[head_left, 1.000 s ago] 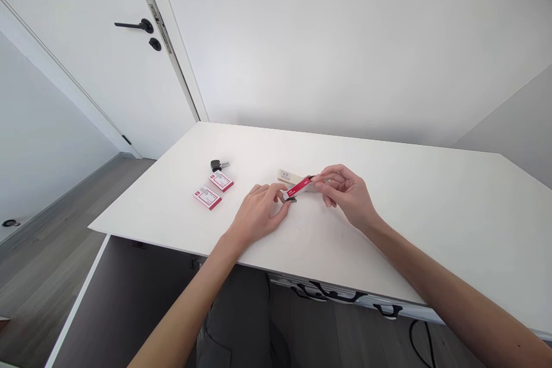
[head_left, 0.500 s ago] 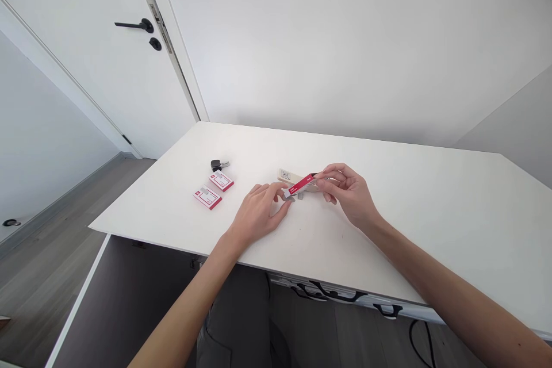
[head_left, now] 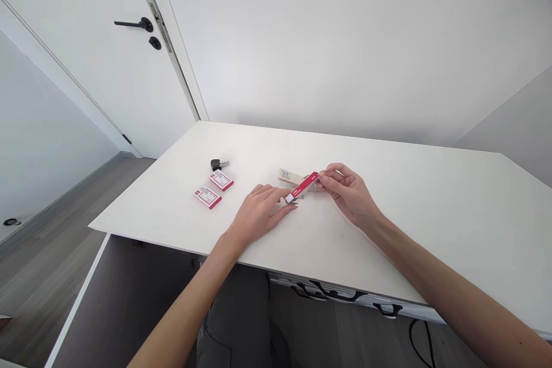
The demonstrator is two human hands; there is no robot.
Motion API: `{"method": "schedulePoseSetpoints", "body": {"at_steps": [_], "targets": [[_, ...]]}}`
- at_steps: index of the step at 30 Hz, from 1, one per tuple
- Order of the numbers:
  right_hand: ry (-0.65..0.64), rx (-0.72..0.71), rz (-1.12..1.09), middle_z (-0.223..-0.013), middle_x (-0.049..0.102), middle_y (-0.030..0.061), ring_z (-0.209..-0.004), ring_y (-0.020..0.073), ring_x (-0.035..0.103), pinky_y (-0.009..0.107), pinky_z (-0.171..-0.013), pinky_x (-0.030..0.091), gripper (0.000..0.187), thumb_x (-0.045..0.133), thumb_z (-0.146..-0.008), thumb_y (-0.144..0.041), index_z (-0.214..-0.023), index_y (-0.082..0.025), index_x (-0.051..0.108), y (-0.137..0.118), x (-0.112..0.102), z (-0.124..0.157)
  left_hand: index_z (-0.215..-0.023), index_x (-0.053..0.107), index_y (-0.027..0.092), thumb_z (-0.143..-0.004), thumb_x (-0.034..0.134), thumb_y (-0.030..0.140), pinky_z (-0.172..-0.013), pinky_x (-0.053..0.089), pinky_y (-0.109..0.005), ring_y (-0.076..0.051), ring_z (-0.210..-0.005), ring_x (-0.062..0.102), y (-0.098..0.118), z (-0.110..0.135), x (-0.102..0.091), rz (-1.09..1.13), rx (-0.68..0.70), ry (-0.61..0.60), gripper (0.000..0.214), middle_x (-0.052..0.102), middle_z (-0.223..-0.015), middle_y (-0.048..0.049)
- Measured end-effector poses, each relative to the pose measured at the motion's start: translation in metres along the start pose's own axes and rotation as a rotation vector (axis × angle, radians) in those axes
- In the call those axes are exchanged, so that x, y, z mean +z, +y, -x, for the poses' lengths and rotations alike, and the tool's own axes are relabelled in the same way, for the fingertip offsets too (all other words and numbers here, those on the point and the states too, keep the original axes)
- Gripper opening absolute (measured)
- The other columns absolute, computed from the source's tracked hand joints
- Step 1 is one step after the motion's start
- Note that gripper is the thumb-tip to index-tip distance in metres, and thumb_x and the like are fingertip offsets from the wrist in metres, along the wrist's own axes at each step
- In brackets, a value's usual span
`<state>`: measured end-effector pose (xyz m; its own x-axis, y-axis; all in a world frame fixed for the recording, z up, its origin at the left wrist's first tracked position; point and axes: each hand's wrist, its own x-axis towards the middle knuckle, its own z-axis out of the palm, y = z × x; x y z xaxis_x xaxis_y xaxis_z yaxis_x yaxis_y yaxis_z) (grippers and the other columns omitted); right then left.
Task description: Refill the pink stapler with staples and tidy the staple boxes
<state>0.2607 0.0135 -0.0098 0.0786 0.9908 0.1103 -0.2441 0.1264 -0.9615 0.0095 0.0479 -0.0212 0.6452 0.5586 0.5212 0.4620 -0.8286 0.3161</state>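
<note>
My right hand [head_left: 350,192] pinches the far end of a small red and white box [head_left: 302,186], holding it tilted just above the white table [head_left: 431,213]. My left hand [head_left: 259,211] lies on the table with its fingers stretched out, the fingertips at the near end of the box. Whether they touch it I cannot tell. A beige oblong object [head_left: 288,176] lies right behind the box, partly hidden by it.
Two more red and white boxes [head_left: 207,196] [head_left: 221,180] lie to the left, with a small black and silver object [head_left: 218,164] behind them. A white door with a black handle [head_left: 137,24] stands at the far left. Cables [head_left: 332,294] hang under the table's front edge.
My left fingers have straightened out flat on the table. The red and white box has tilted a little and its near end now sits at my left fingertips.
</note>
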Motion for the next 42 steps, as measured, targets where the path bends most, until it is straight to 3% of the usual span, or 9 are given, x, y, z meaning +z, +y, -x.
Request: {"method": "schedulePoseSetpoints", "body": {"at_steps": [7, 12, 16, 25, 30, 36, 39, 42], "targets": [[-0.063, -0.065, 0.163, -0.09, 0.069, -0.0006, -0.065, 0.0141, 0.059, 0.034, -0.063, 0.053, 0.033, 0.09, -0.08, -0.049, -0.096, -0.028, 0.07, 0.0, 0.002, 0.002, -0.116, 0.066, 0.022, -0.11, 0.051, 0.035, -0.082, 0.053, -0.039, -0.022, -0.084, 0.069, 0.003, 0.0, -0.001, -0.016, -0.052, -0.002, 0.021, 0.075, -0.091, -0.003], [-0.147, -0.093, 0.29, -0.073, 0.062, -0.0032, -0.065, 0.0167, 0.059, 0.038, -0.068, 0.054, 0.034, 0.08, -0.091, -0.05, -0.118, -0.031, 0.071, 0.0, 0.004, 0.006, -0.11, 0.065, 0.023, -0.11, 0.049, 0.036, -0.079, 0.052, -0.038, -0.022, -0.08, 0.068, 0.003, 0.0, -0.002, -0.004, -0.069, -0.015, 0.021, 0.073, -0.088, -0.003], [-0.203, -0.132, 0.328, -0.084, 0.069, 0.0017, -0.069, 0.0186, 0.065, 0.038, -0.064, 0.058, 0.032, 0.074, -0.096, -0.052, -0.119, -0.029, 0.075, -0.001, 0.009, 0.009, -0.101, 0.064, 0.022, -0.109, 0.052, 0.043, -0.077, 0.051, -0.037, -0.021, -0.076, 0.066, 0.001, 0.001, -0.001, 0.02, -0.044, -0.018, 0.025, 0.072, -0.084, -0.0022], [-0.286, -0.106, 0.385, -0.085, 0.076, 0.0036, -0.072, 0.0213, 0.073, 0.044, -0.072, 0.067, 0.05, 0.064, -0.1, -0.06, -0.139, -0.028, 0.071, 0.0, 0.013, 0.011, -0.088, 0.064, 0.023, -0.107, 0.055, 0.054, -0.076, 0.052, -0.034, -0.018, -0.073, 0.065, 0.001, 0.001, -0.004, 0.058, -0.045, -0.033, 0.038, 0.071, -0.078, -0.001], [-0.376, -0.062, 0.368, -0.094, 0.077, 0.0058, -0.076, 0.0215, 0.074, 0.041, -0.07, 0.067, 0.056, 0.06, -0.102, -0.061, -0.144, -0.026, 0.067, 0.004, 0.013, 0.011, -0.092, 0.066, 0.023, -0.105, 0.055, 0.06, -0.076, 0.051, -0.034, -0.018, -0.072, 0.065, 0.002, 0.001, -0.005, 0.077, -0.049, -0.032, 0.041, 0.071, -0.078, -0.0007], [-0.392, -0.045, 0.361, -0.108, 0.076, 0.0088, -0.072, 0.0187, 0.074, 0.035, -0.063, 0.061, 0.05, 0.057, -0.105, -0.059, -0.141, -0.025, 0.065, 0.007, 0.012, 0.01, -0.094, 0.066, 0.023, -0.108, 0.051, 0.049, -0.073, 0.051, -0.033, -0.018, -0.072, 0.067, 0.004, 0.001, -0.004, 0.073, -0.124, -0.006, 0.033, 0.072, -0.079, -0.0006], [-0.375, -0.049, 0.342, -0.111, 0.077, 0.009, -0.069, 0.0173, 0.073, 0.034, -0.061, 0.059, 0.045, 0.059, -0.105, -0.056, -0.136, -0.024, 0.065, 0.006, 0.012, 0.01, -0.114, 0.065, 0.024, -0.109, 0.049, 0.042, -0.074, 0.052, -0.032, -0.018, -0.076, 0.07, 0.006, 0.001, -0.004, 0.086, -0.179, 0.02, 0.024, 0.074, -0.085, 0.0002], [-0.339, -0.043, 0.339, -0.112, 0.078, 0.0093, -0.066, 0.017, 0.074, 0.033, -0.059, 0.058, 0.044, 0.061, -0.103, -0.058, -0.131, -0.024, 0.064, 0.008, 0.012, 0.011, -0.131, 0.058, 0.025, -0.108, 0.052, 0.041, -0.077, 0.055, -0.033, -0.018, -0.084, 0.072, 0.007, 0.0, -0.004, 0.099, -0.193, 0.056, 0.028, 0.075, -0.098, -0.0011]]}}
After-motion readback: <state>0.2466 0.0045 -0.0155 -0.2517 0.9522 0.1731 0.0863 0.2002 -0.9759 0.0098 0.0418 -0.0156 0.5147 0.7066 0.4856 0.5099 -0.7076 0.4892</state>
